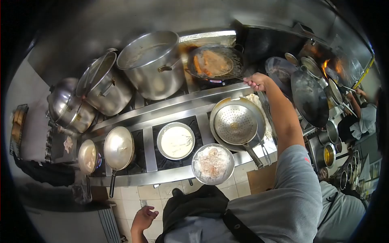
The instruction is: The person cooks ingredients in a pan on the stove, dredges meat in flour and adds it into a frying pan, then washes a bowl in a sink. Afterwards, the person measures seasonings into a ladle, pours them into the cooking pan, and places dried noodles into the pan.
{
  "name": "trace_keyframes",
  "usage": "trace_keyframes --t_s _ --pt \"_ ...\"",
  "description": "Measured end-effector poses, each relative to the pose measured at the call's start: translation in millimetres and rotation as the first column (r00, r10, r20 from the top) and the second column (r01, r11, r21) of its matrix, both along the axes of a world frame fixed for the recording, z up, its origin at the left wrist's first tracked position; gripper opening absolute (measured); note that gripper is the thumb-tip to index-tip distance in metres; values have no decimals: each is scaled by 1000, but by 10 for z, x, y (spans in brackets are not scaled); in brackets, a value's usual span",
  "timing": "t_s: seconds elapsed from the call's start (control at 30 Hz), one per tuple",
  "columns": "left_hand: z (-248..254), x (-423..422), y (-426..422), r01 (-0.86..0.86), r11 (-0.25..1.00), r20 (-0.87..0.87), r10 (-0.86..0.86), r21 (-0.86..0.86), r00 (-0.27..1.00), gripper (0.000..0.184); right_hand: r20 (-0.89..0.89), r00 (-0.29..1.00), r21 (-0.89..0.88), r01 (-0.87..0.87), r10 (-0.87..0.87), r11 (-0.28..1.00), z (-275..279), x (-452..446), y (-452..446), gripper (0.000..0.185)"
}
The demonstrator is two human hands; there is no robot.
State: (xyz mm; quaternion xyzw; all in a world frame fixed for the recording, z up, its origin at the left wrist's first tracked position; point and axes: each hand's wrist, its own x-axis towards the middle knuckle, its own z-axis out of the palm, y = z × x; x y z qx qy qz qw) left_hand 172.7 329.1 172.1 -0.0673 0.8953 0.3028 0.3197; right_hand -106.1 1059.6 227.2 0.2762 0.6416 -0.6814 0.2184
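My right hand (pixel 256 82) is closed around the thin handle of a wire skimmer (pixel 237 77), whose round end dips into the wok (pixel 195 74) at the back of the stove. Orange-brown pieces of frying food (pixel 204 60) lie in bubbling oil there, with pale foam over them. My left hand (pixel 144 218) hangs low beside my body, holding nothing, fingers loosely bent and thumb apart. Nearer me are a bowl of creamy batter (pixel 176 141) and a bowl of white flour-like powder (pixel 213 163). A perforated strainer (pixel 235 123) rests in a wider pan (pixel 216 108), with tongs (pixel 264 150) alongside.
Large steel pots (pixel 156 81) stand at the back left. Two handled frying pans (pixel 118 148) sit on the left burners, one lidded or upturned. Dark woks (pixel 310 99) lean at right, near open flames (pixel 325 65). Other people (pixel 366 119) work on the right side.
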Motion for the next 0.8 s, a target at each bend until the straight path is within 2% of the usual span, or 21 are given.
trace_keyframes --t_s 0.07,0.13,0.23,0.33,0.4,0.63,0.7,0.8 --pt "45 64 41 -11 1000 -4 11 2 1000 47 -20 1000 28 -4 4 1000 -7 49 -26 16" --pt "112 107 88 -31 999 -10 31 17 999 38 -43 999 61 -6 9 998 31 98 -26 15" --pt "162 138 108 -40 999 7 40 -18 999 46 -23 999 71 -40 42 997 87 176 65 15" --pt "35 151 66 -55 998 8 55 -1 998 46 -11 999 82 -48 49 995 98 190 106 14" --pt "66 141 144 -48 999 13 48 -3 999 46 -62 997 11 -42 42 999 40 206 123 13" --pt "-17 168 127 -78 997 34 78 -5 996 47 -29 998 -120 -52 49 991 100 321 182 13" --pt "-2 146 166 -48 999 13 48 -22 999 47 -54 997 -155 45 -54 987 9 260 106 13" --pt "-77 151 142 -39 999 -5 39 -12 999 47 -88 990 -244 88 -113 966 -135 246 46 12"
